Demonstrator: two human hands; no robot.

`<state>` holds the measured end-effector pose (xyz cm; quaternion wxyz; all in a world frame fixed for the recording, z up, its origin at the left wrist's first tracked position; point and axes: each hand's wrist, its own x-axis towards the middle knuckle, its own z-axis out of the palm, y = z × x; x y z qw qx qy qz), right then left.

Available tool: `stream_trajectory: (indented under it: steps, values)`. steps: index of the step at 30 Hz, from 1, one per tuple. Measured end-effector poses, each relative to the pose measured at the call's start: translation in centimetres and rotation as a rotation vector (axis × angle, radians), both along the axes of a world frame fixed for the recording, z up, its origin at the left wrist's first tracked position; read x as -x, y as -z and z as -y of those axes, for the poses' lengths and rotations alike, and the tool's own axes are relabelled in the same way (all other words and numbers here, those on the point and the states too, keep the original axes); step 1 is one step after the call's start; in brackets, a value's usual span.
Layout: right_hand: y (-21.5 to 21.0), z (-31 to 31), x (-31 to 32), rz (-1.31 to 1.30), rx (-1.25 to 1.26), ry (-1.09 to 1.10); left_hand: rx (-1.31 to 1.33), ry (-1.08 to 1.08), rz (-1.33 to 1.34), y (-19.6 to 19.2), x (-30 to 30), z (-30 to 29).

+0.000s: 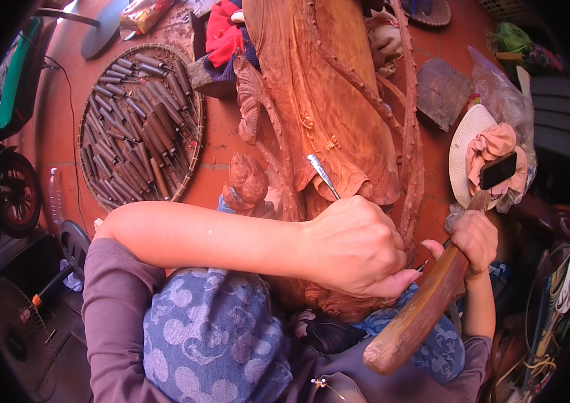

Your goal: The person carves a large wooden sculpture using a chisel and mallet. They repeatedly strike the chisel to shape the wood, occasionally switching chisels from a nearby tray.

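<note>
My left hand (359,248) is closed in a fist around a chisel (323,174). Its narrow metal blade sticks out past the knuckles, over the folds of a large reddish-brown wood carving (338,87); whether the edge touches the wood I cannot tell. The chisel's handle is hidden in the fist. To the right, my right hand (474,243) grips a wooden mallet (419,312), a thick club slanting down toward my lap. A small dark tip shows between the hands, too small to name. Light wood shavings (332,143) lie on the carving.
At left a round woven tray (194,144) holds many chisels on the tiled floor (221,144). A wood block (443,93), a pale hat (463,144) and a phone (498,171) on pink cloth are at right. A fan (13,322) and a plastic bottle (55,195) stand at left.
</note>
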<state>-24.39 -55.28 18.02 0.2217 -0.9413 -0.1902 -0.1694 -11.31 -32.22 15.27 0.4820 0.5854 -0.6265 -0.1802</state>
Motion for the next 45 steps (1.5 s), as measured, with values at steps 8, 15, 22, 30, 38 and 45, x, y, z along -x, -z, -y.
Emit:
stream_trajectory:
  steps: [8, 15, 22, 30, 38, 45]
  values:
    - [0.4, -0.3, 0.1, -0.025, 0.081, -0.002, -0.006, 0.050, 0.010, 0.4, -1.0, -0.7]
    - [1.5, 0.3, 0.0, 0.112, 0.084, 0.010, -0.004, 0.067, 0.006, 0.4, -1.2, -0.7]
    - [1.4, 0.7, 0.3, 0.089, 0.073, -0.034, 0.005, 0.075, 0.020, 0.6, -1.7, -1.0]
    - [1.9, 0.8, 0.0, 0.149, 0.118, -0.025, 0.000, 0.114, 0.048, 1.0, -2.0, -1.4]
    - [2.2, 0.8, 0.0, 0.162, 0.149, -0.034, 0.008, 0.135, 0.094, 1.1, -2.6, -1.5]
    - [1.8, 0.8, 0.8, 0.149, 0.082, -0.095, 0.033, 0.103, 0.056, 1.9, -2.4, -1.4]
